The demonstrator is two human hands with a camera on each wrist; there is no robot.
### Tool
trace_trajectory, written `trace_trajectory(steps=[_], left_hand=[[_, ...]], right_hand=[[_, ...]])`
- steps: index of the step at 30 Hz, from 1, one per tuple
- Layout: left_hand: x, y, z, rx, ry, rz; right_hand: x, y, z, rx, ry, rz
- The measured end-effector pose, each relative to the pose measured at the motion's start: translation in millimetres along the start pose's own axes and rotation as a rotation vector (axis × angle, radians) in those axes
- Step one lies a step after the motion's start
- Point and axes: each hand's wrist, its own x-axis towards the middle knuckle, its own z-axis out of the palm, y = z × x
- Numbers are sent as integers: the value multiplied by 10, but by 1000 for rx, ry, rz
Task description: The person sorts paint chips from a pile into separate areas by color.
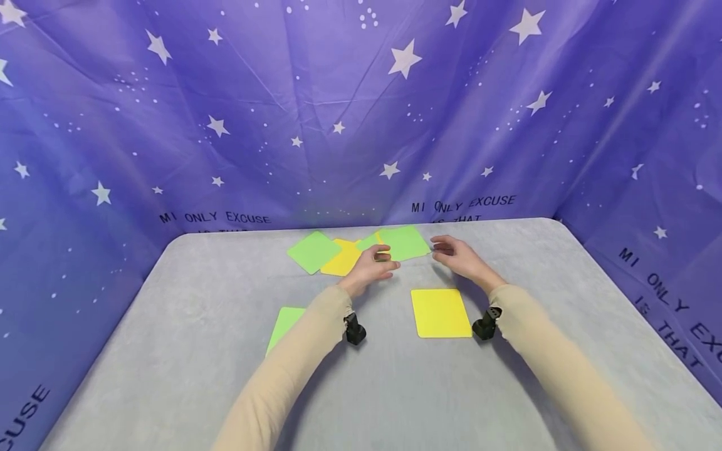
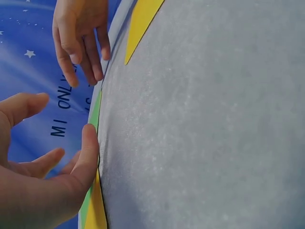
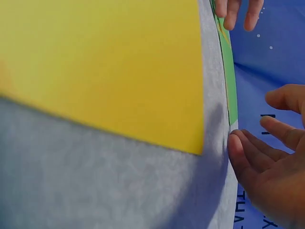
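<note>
left hand (image 1: 372, 263) and right hand (image 1: 458, 255) loosely open at either edge of green card (image 1: 405, 242), far side of tabletop (image 1: 197, 326); neither plainly grips it. yellow card (image 1: 440, 312) lies nearer.

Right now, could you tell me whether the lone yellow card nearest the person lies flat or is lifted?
Flat. The yellow card lies flat on the table, untouched, between both forearms.
</note>
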Motion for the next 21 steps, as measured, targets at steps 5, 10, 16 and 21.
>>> trace_trajectory(steps=[5, 10, 16, 21], left_hand=[[49, -15, 8, -67, 28, 4], [55, -23, 15, -108, 27, 1], [89, -34, -5, -126, 31, 2], [107, -26, 3, -135, 31, 3]], right_hand=[[37, 10, 48, 25, 23, 16], [59, 41, 65, 58, 34, 42], [102, 66, 79, 129, 5, 61], [109, 80, 94, 155, -1, 61]])
